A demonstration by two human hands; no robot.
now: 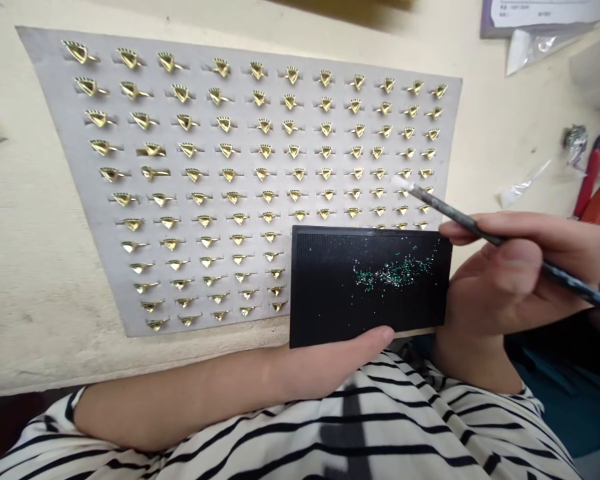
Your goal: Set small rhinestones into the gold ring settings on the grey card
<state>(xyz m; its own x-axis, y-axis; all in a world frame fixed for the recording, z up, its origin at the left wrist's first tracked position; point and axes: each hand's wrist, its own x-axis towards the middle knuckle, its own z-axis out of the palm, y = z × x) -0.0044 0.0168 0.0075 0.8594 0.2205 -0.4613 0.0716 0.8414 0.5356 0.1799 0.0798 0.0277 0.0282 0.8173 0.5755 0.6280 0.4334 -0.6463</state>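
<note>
My left hand (350, 357) grips a black tray (325, 293) from below, its thumb over the near edge. Tiny green and clear stones (393, 272) lie scattered across the tray. Between the thumb and fingers of my right hand (520, 267) is a dark pencil-like stick (450, 212) with a pale tip, which points left over the rings. Behind the tray lies a grey foam board (70, 167) set with rows of gold rings (225, 124), each with a triangular head. The tray hides the board's lower right part.
Red-handled pliers (590, 177) lie at the right edge. Small clear plastic bags (525, 183) are on the cream table (25, 267) near them. A paper-topped stack (540, 15) sits at the top right, and a blurred yellow object (360, 10) at the top edge.
</note>
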